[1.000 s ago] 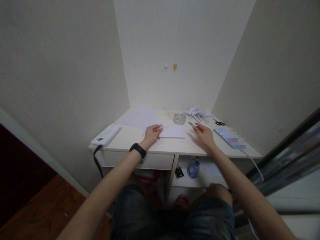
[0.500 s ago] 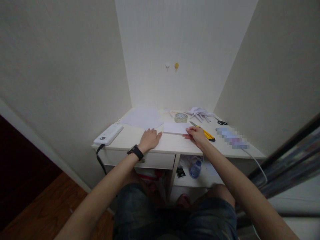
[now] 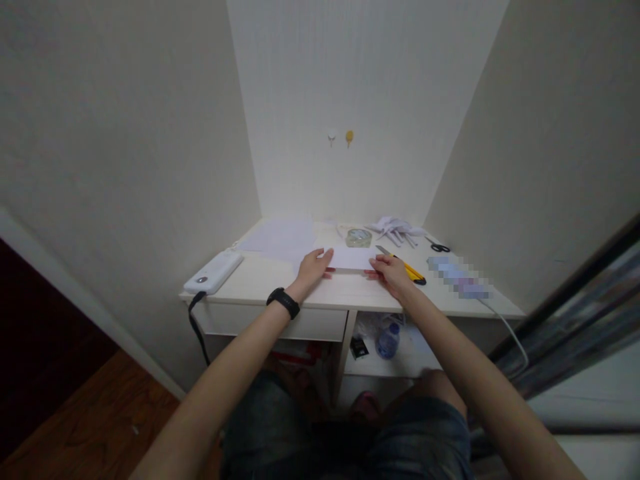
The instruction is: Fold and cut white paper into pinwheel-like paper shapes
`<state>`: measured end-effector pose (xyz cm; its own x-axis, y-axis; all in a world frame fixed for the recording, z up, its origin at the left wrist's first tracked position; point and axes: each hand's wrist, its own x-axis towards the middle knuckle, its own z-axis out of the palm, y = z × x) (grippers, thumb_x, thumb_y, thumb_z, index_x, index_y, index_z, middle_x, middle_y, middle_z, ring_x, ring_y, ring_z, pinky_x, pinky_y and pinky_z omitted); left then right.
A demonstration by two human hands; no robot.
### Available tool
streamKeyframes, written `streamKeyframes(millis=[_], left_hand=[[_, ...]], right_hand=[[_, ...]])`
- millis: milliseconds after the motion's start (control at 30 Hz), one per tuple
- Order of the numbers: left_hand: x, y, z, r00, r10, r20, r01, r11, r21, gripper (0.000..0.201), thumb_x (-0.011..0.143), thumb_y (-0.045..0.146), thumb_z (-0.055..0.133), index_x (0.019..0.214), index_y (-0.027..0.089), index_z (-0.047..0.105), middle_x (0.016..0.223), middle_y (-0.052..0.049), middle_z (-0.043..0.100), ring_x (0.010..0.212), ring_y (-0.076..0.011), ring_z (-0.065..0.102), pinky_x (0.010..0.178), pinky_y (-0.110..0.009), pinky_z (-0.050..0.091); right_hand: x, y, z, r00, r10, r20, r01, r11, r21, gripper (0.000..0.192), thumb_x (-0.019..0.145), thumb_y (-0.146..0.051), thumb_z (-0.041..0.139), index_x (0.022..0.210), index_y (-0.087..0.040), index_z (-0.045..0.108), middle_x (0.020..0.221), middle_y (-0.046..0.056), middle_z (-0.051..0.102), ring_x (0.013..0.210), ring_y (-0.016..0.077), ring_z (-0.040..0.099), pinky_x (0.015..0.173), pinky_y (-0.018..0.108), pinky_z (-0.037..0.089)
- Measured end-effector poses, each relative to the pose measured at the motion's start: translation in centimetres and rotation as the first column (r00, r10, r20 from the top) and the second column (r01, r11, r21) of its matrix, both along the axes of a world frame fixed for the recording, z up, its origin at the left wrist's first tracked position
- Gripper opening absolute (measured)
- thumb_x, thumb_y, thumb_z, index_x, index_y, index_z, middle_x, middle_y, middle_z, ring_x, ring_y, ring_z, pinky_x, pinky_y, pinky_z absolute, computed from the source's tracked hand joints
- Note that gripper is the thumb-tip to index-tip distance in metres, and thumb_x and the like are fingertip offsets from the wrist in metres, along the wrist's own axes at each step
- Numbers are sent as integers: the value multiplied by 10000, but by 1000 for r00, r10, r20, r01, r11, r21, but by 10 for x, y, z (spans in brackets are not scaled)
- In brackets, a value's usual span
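Note:
A folded-looking white sheet of paper is held between my hands just above the desk. Thumb on top and fingers beneath, my left hand grips its left end. At the opposite end my right hand pinches it the same way. Beside my right hand lies a yellow and black utility knife, its blade pointing toward the wall. Behind the paper sits a roll of clear tape. More white sheets lie flat at the back left.
On the white desk stand a white power bank-like device at left, crumpled white paper and black scissors at right. A blurred-out phone-sized item has a white cable. The shelf below holds a plastic bottle.
My left hand has moved right from the desk surface and taken hold of the paper's left end. My right hand keeps its grip on the other end.

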<state>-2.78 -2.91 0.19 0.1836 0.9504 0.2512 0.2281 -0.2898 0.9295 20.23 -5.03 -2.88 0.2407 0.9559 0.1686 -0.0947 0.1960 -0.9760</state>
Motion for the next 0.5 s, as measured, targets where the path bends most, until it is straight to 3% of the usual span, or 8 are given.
streamKeyframes(millis=[100, 233, 300, 400, 500], left_hand=[[7, 4, -3, 969, -5, 246, 44, 987, -152, 385, 851, 240, 691, 1180, 93, 553, 986, -142, 701, 630, -162, 696, 516, -236, 503], [2, 4, -7, 938, 8, 347, 52, 985, -163, 159, 830, 154, 699, 887, 103, 559, 786, -61, 658, 572, -127, 667, 466, -189, 462], [-1, 3, -8, 924, -1, 382, 70, 984, -166, 193, 820, 154, 716, 825, 124, 526, 730, -30, 626, 555, -121, 659, 447, -180, 444], [-2, 2, -9, 919, -20, 395, 92, 982, -163, 193, 819, 141, 715, 830, 122, 524, 708, -15, 605, 555, -123, 666, 420, -165, 412], [-2, 0, -8, 925, -11, 379, 83, 981, -174, 207, 833, 114, 684, 1004, 89, 571, 758, -30, 633, 564, -122, 676, 435, -162, 424]], right_hand=[[-2, -5, 4, 999, 20, -25, -20, 1000, -17, 478, 652, -259, 776, 1093, -219, 595, 857, 47, 673, 692, 219, 705, 595, 358, 632], [-4, -12, 9, 996, 69, -60, -67, 997, 27, 795, 561, -184, 791, 1289, -300, 493, 883, -24, 655, 671, 161, 703, 567, 271, 595], [-4, -15, 10, 993, 99, -66, -97, 995, 34, 767, 518, -155, 801, 1227, -308, 553, 953, -21, 655, 674, 147, 702, 582, 257, 585], [-3, -18, 10, 984, 179, -20, -179, 984, -1, 559, 476, -135, 817, 1013, -216, 685, 953, 19, 667, 729, 161, 691, 651, 277, 581], [-1, -18, 10, 972, 229, 51, -229, 973, -7, 523, 448, -130, 838, 960, -167, 736, 854, 32, 669, 790, 193, 665, 686, 309, 566]])
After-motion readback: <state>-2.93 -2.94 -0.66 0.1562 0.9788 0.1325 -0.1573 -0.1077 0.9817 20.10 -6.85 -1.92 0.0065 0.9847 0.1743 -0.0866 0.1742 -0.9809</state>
